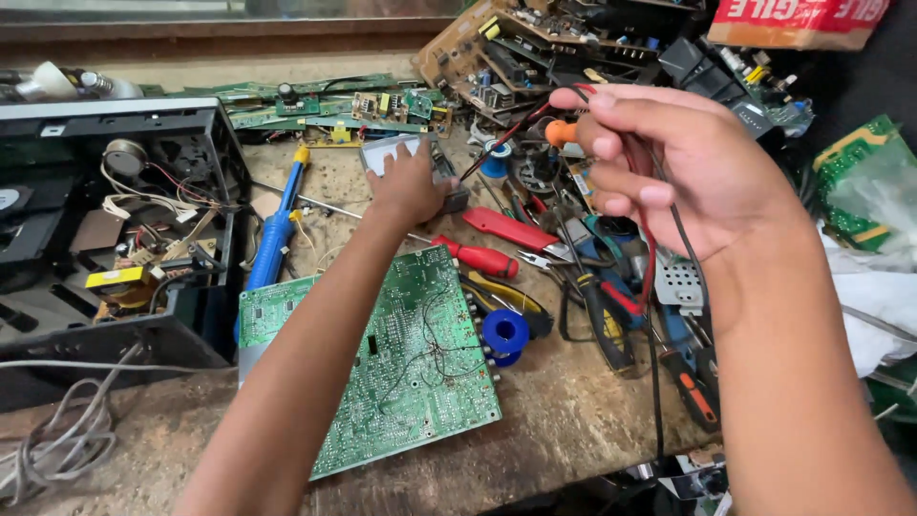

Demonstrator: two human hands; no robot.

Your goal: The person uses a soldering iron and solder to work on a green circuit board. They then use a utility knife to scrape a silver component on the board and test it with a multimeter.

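The left hand (409,186) rests palm-down on a small grey rectangular meter (387,153) at the far side of the worn wooden workbench (564,411). The right hand (669,158), raised, pinches thin red and black probe leads (650,258). A large green printed circuit board (401,373) lies between the forearms, beside a blue solder spool (504,332).

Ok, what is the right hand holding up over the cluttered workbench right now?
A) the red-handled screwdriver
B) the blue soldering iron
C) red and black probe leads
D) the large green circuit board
C: the right hand pinches thin red and black probe leads that trail down past the wrist, while the large green circuit board, blue soldering iron and red-handled screwdriver all lie on the bench.
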